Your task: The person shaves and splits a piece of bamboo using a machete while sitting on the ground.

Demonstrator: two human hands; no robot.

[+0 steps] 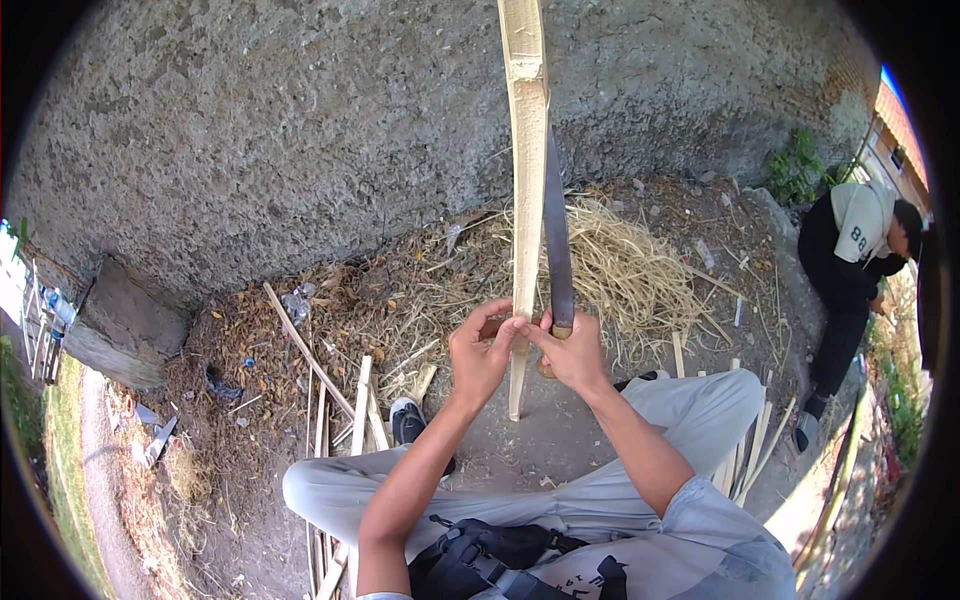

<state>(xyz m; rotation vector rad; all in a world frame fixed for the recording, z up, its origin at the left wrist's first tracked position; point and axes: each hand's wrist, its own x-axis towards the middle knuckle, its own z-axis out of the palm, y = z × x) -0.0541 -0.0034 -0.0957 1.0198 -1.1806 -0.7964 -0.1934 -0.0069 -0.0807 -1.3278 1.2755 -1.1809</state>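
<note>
A long pale split bamboo strip [528, 190] stands up in front of me, with a node across it near the top. My left hand [480, 355] is closed on its lower part, thumb against the strip. My right hand [573, 355] is closed round the wooden handle of a large knife [558, 235]. The dark, long blade points away from me, just right of the strip and partly behind it. My right thumb reaches over to the strip and meets the left thumb there. The strip's lower end hangs below my hands, over the ground.
A heap of thin bamboo shavings [630, 265] lies beyond my hands. Several bamboo strips [362, 405] rest by my left leg, more by the right knee. A rough grey wall [330, 120] rises ahead, with a concrete block [125, 320] at left. Another person [850, 260] sits at right.
</note>
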